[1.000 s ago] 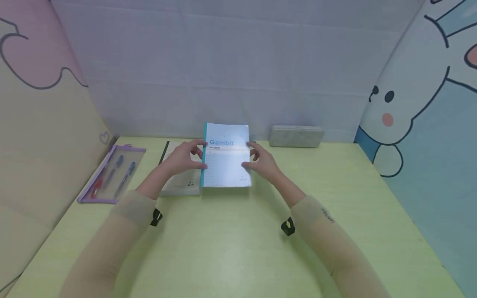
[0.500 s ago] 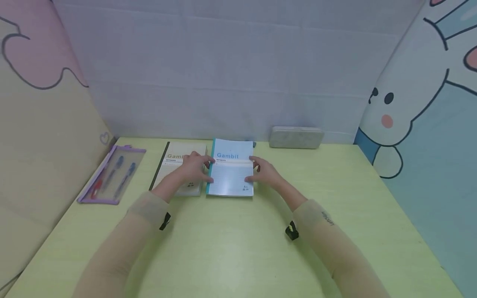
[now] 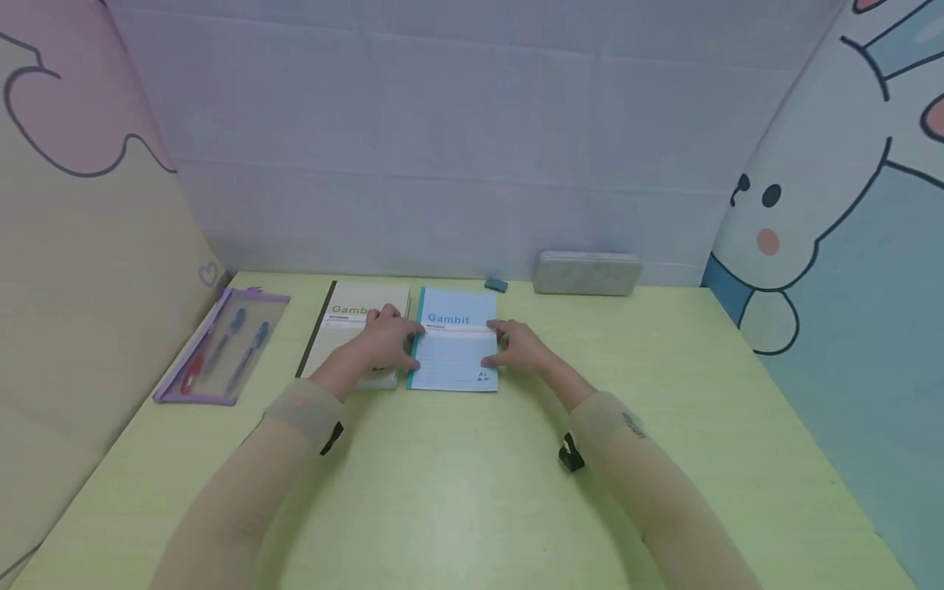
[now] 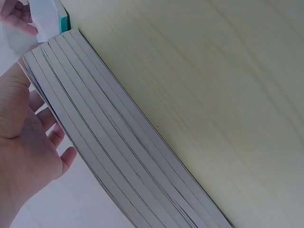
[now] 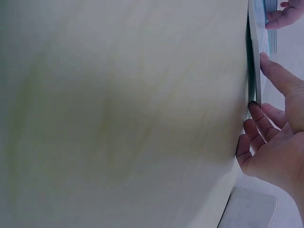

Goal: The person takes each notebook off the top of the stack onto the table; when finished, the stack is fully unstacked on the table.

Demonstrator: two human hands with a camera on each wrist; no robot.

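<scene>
In the head view a light-blue "Gambit" notebook point(image 3: 457, 352) with a teal spine lies low at the table's middle. My left hand point(image 3: 383, 340) holds its left edge between thumb and fingers, reaching over a stack of notebooks point(image 3: 313, 336) with a white, dark-spined cover on top. The left wrist view shows this stack's page edges point(image 4: 114, 137) beside the hand. On the opposite side, my right hand point(image 3: 524, 348) pinches the blue notebook's right edge. In the right wrist view that edge point(image 5: 256, 61) sits slightly up, with the thumb on top and fingertips at its underside.
A clear purple-edged pouch point(image 3: 258, 307) with several pens lies at the left. A grey pencil case point(image 3: 587, 273) stands by the back wall, right of a small blue-grey block point(image 3: 496, 285) behind the blue notebook. Walls enclose the table's back and sides.
Both hands have brought the blue notebook down and slightly right, from raised to low on the table. The white-covered stack and the blue-grey block have come into fuller view.
</scene>
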